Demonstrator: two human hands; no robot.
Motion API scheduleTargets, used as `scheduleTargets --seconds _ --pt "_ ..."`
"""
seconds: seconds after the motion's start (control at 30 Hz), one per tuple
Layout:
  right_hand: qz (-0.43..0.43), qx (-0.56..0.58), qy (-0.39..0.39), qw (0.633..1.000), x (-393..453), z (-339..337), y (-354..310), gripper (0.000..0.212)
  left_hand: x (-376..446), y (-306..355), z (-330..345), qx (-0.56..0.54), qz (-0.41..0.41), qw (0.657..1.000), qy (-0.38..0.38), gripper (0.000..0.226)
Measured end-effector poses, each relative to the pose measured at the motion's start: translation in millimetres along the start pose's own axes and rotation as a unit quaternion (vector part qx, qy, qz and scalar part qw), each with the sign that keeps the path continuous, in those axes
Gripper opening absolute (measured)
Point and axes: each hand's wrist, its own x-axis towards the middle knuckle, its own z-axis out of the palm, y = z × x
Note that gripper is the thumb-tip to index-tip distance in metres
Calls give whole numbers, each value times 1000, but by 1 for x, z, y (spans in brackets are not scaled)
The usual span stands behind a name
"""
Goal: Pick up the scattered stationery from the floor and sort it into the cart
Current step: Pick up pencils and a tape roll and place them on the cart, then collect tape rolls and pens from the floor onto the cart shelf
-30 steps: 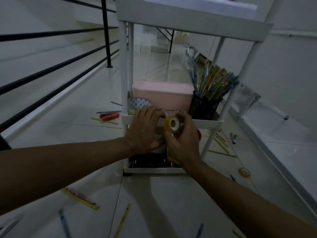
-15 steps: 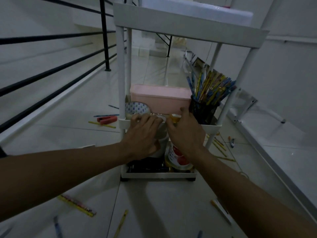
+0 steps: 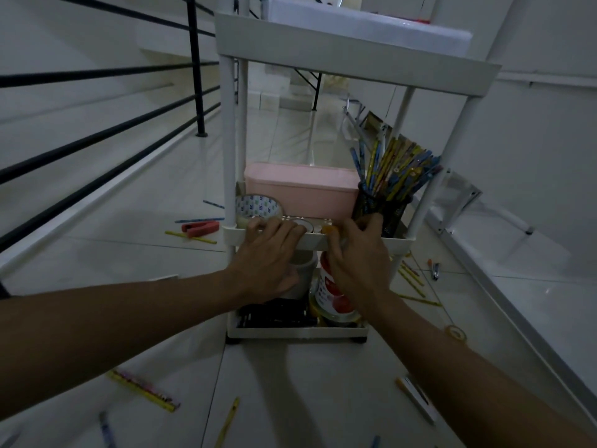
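Here my right hand (image 3: pixel 355 263) pinches a small orange tape (image 3: pixel 330 229) at the near rim of the cart (image 3: pixel 323 242), middle shelf. My left hand (image 3: pixel 268 257) rests on that rim just left of it, fingers curled over a white tape (image 3: pixel 303 224). A big patterned tape (image 3: pixel 256 206) sits at the shelf's left, one pink box (image 3: pixel 300 190) behind, one black cup (image 3: pixel 381 208) of pencils on the right. Pencils and one more tape (image 3: pixel 455 333) lie scattered on the floor (image 3: pixel 290 383).

The right hand (image 3: pixel 357 260) hides most of the orange tape roll (image 3: pixel 330 229); its grip is unclear.
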Motion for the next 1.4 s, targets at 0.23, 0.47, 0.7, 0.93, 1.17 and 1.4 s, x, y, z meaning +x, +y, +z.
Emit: scheduleTargets --seconds 0.23,0.47,0.7,0.93,1.17,1.4 --pt "15 -21 -24 999 7 0 -4 26 1 -1 1 9 4 1000 0 70" --pt "25 -124 -61 990 14 15 4 41 1 -2 4 14 4 1000 -11 69" --pt "-17 2 26 1000 -8 5 -2 24 -5 -3 8 -18 20 1000 14 77" --pt "-139 -28 -53 988 -45 10 23 35 -21 11 -4 13 4 1000 -20 75" --pt "-377 25 -423 824 -59 28 33 29 -44 32 -40 57 115 970 -206 50" --pt "-372 11 -502 781 -80 56 -8 41 -62 3 -8 -87 -11 852 -517 47"
